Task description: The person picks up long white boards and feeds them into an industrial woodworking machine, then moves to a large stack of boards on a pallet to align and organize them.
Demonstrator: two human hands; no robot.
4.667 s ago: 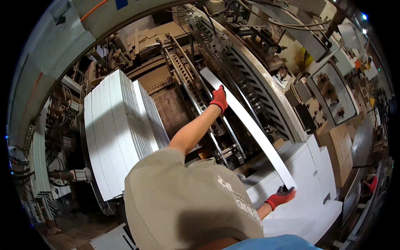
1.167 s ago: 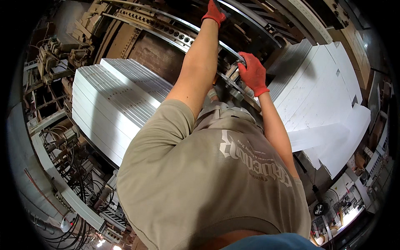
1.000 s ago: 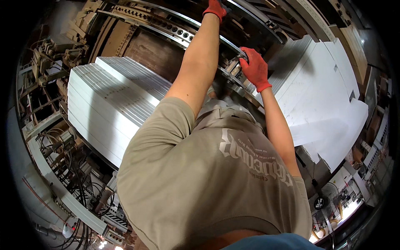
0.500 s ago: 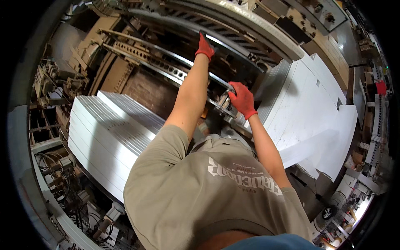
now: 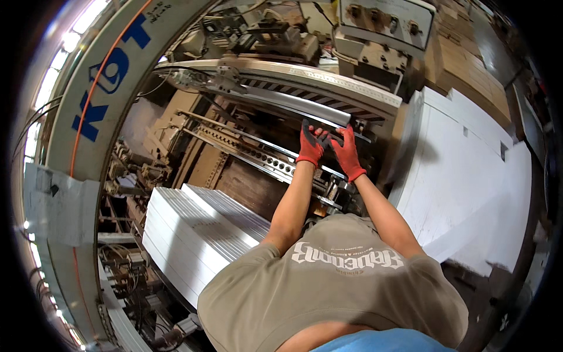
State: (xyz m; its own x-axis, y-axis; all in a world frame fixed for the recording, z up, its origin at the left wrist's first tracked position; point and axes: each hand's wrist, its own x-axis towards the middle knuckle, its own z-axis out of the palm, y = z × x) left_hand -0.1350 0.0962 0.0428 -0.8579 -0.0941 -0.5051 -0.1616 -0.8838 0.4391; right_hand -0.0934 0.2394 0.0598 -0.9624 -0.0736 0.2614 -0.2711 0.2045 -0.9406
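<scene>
My left hand (image 5: 311, 145) and my right hand (image 5: 347, 154) wear red gloves with dark palms and come close together above the machine. On both, the fingers are spread and nothing shows in them. Where the fingertips meet, I cannot tell if they touch. Just beyond the hands runs a smooth silvery bar (image 5: 293, 105). Nearer to me, a thin metal rail (image 5: 246, 137) and a strip with a row of round holes (image 5: 258, 155) pass toward the hands. A metal clamp-like mechanism (image 5: 335, 190) sits below my right wrist.
White flat sheets (image 5: 457, 176) are stacked on the right, and folded white panels (image 5: 193, 234) on the left. A control box with knobs (image 5: 384, 23) stands at the far side, beside brown cardboard (image 5: 469, 76). A large painted machine frame (image 5: 76, 152) rises at the far left.
My left hand has drawn back from the far bar, and my right hand has come off the near rail. They are now together. The view has tilted up, showing more of the far side.
</scene>
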